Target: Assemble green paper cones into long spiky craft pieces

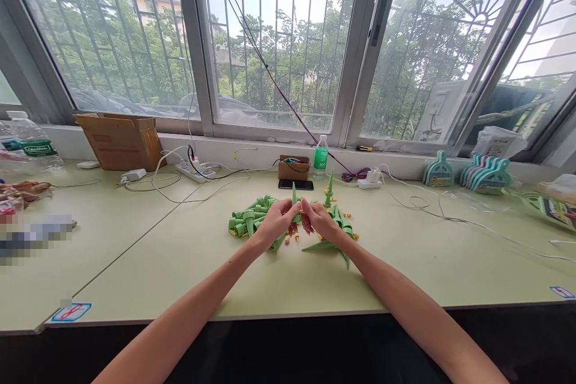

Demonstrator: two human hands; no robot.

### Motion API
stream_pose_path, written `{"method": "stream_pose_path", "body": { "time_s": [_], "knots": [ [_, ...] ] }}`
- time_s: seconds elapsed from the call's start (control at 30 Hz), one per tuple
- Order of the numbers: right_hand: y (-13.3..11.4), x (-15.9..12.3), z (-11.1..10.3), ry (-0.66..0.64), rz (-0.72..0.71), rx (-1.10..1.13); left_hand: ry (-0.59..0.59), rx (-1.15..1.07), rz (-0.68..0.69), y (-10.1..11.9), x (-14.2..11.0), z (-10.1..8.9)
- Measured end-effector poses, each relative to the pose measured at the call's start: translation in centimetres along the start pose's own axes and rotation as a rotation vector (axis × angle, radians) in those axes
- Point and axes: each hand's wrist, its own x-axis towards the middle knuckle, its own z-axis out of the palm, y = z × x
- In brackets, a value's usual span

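My left hand (279,219) is closed around a green pointed cone piece (294,193), whose tip points up. Close against it, my right hand (318,217) has its thumb and fingers pinched at the piece; a bit of yellow shows there, too small to make out. Left of my hands lies a pile of green hollow cone parts (249,216). Several small yellow-orange pieces (288,239) lie beneath my fingers. On the right are more green cones with yellow tips (344,222), and one green cone (330,189) stands upright behind my right hand.
Behind the pile are a black phone (296,184), a small cardboard box (294,168) and a green-labelled bottle (321,157). A power strip (195,171) with cables and a large cardboard box (120,141) stand back left. Turquoise plastic pieces (485,174) and a white cable (443,216) lie right.
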Motion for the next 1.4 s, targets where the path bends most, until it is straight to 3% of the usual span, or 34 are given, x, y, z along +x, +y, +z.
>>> {"method": "stream_pose_path", "body": {
  "time_s": [0.87,1.4],
  "knots": [
    [-0.59,-0.1,0.16,0.017,0.003,0.029,0.016,0.091,0.049,0.07,-0.05,0.04],
    [0.37,0.15,0.18,-0.012,-0.018,-0.008,0.028,0.122,0.029,-0.21,0.1,-0.15]
  ]
}}
